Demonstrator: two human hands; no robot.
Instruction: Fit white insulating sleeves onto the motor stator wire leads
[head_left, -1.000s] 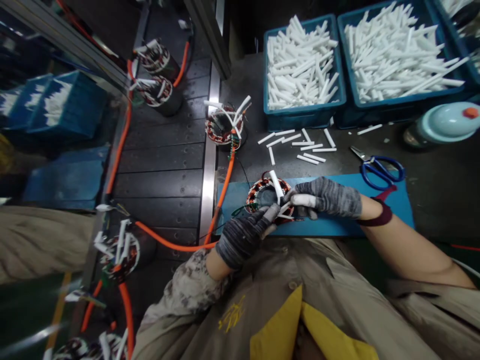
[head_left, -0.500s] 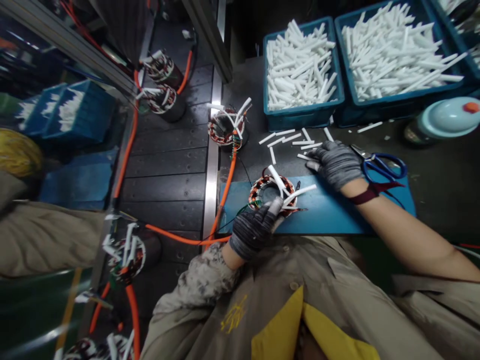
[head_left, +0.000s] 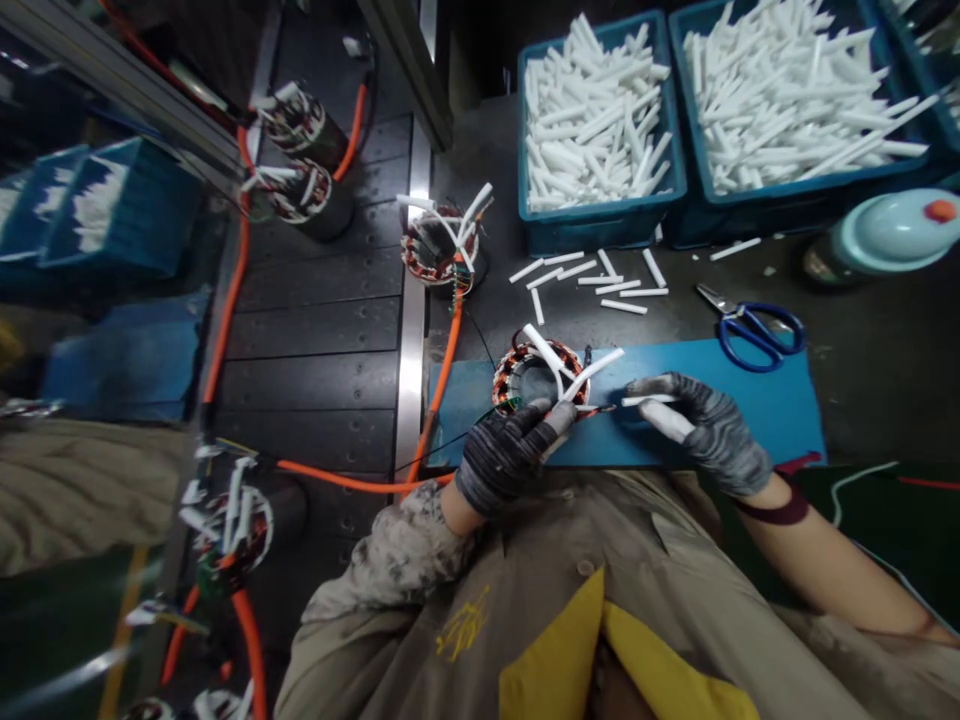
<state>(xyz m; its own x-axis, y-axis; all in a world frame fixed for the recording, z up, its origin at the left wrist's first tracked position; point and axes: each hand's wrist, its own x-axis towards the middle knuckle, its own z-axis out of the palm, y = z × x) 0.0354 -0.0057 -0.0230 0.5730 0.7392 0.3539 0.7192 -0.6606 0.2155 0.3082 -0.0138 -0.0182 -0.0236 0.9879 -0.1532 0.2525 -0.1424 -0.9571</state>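
Grey-gloved, the left hand pinches white sleeves beside the coil ring, seemingly for steadiness; the right hand grips a short tube, one end exposed.

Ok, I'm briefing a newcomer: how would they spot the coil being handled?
Find the blue mat in front of the person. On its left part sits a round coil. Unlike the other coils, it has the left hand at it.

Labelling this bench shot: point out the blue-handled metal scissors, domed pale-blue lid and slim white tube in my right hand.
Blue-handled metal scissors (head_left: 737, 312), head view: pivot.
Domed pale-blue lid (head_left: 896, 232), head view: top.
Slim white tube (head_left: 632, 402), head view: left end.
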